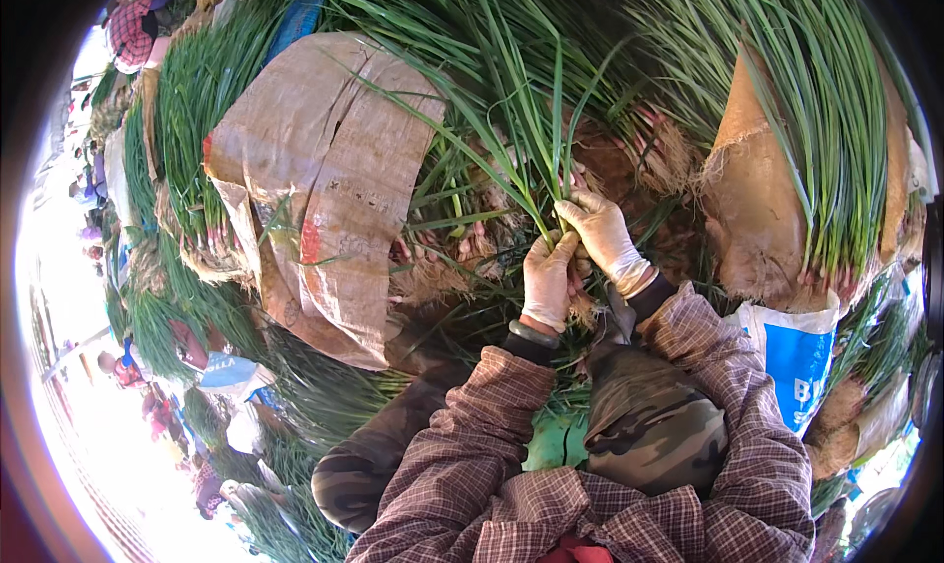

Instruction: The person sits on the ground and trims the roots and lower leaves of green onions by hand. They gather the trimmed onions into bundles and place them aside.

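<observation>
Both hands wear pale, thin gloves and meet at the lower stalks of a small bunch of green onions [543,161]. My left hand [547,279] is closed around the bunch near its roots, which hang below the fingers. Just above and to the right, my right hand [601,235] pinches the stalks with thumb and fingers. The long leaves fan upward from the hands. Behind them lies a loose heap of green onions with reddish bulbs and tangled roots [472,249]. More green onions, roots toward the right, lie above [656,139].
A worn woven sack [332,165] covers part of the pile at left. Large bundles of green onions stand at right [841,157] and left [214,120]. A blue and white sack [793,356] is beside my right arm. Other people [133,32] are at the far left.
</observation>
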The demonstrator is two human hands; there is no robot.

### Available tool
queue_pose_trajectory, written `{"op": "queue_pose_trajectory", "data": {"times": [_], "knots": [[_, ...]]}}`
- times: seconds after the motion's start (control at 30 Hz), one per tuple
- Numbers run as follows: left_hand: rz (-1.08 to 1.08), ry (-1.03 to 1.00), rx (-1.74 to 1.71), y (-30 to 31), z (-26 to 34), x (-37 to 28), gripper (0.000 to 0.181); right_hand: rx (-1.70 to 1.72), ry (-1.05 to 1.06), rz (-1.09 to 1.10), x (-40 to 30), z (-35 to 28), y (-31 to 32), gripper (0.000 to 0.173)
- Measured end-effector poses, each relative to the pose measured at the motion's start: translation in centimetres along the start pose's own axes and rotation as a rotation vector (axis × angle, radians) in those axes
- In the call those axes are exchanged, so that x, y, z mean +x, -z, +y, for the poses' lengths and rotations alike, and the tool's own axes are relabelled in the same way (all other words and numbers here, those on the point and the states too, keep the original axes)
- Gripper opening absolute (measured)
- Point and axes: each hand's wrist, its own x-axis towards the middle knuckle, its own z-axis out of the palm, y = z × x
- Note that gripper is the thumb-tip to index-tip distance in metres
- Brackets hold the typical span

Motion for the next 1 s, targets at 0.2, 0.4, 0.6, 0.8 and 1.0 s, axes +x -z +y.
{"op": "queue_pose_trajectory", "data": {"times": [0.2, 0.4, 0.6, 0.8, 1.0], "knots": [[-0.189, 0.174, -0.425, 0.5, -0.9, -1.0, 0.022, 0.750, -0.574, -0.197, -1.1, -0.8, 1.5, 0.016], [-0.386, 0.218, -0.785, 1.3, -1.6, -0.9, 0.026, 0.684, -0.544, -0.094, -2.7, -2.3, 0.8, 0.016], [0.179, 0.022, -0.119, 0.3, 2.9, -1.5, 0.025, 0.771, -0.054, 0.024, -6.2, -2.6, 2.1, 0.021], [-0.253, -0.366, -0.127, 1.7, 10.1, -3.2, 0.032, -0.493, -0.146, -0.870, -8.9, 2.7, 2.9, 0.029], [-0.225, -0.239, -0.273, 2.9, 8.7, -3.0, 0.033, -0.518, 0.346, 0.173, 0.6, 4.0, 2.1, 0.027]]}}
